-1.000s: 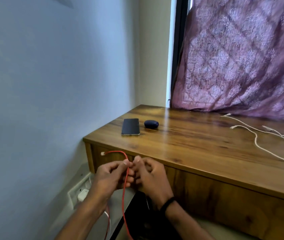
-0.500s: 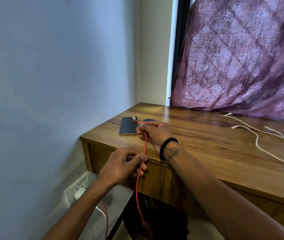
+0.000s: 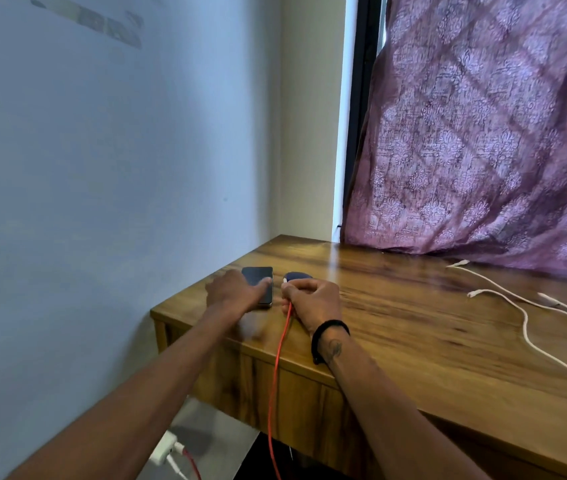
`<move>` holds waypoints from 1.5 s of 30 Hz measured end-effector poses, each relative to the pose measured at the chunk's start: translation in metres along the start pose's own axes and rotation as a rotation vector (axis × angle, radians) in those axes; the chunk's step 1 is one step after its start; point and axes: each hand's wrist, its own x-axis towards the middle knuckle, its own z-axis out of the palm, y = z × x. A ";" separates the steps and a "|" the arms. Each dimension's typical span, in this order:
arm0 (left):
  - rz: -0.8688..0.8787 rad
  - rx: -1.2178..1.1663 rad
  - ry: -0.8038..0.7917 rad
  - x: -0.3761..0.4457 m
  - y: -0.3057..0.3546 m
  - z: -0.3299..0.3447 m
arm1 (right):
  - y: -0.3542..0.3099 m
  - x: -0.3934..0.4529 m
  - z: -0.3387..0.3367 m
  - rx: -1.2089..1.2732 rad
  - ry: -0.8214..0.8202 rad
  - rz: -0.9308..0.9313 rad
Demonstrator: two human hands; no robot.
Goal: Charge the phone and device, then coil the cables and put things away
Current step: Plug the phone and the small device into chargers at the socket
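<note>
Whereas both hands worked the red cable below the bench edge a second ago, the right hand now rests on top, fingers clamped on the plug beside the phone. Left hand, fingers spread, presses the phone's near end. Insertion appears imminent.
</note>
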 end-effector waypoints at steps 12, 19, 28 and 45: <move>-0.249 0.238 -0.354 0.071 0.055 0.013 | 0.004 0.001 -0.003 -0.203 0.045 -0.105; -0.346 0.074 -0.572 0.036 0.064 -0.043 | 0.008 -0.004 0.001 -0.379 -0.056 -0.251; -0.362 0.014 -0.638 0.036 0.063 -0.051 | 0.008 -0.007 0.007 -0.614 -0.067 -0.408; -0.357 -0.265 -0.587 0.038 0.059 -0.023 | 0.010 -0.005 0.006 -0.630 -0.003 -0.493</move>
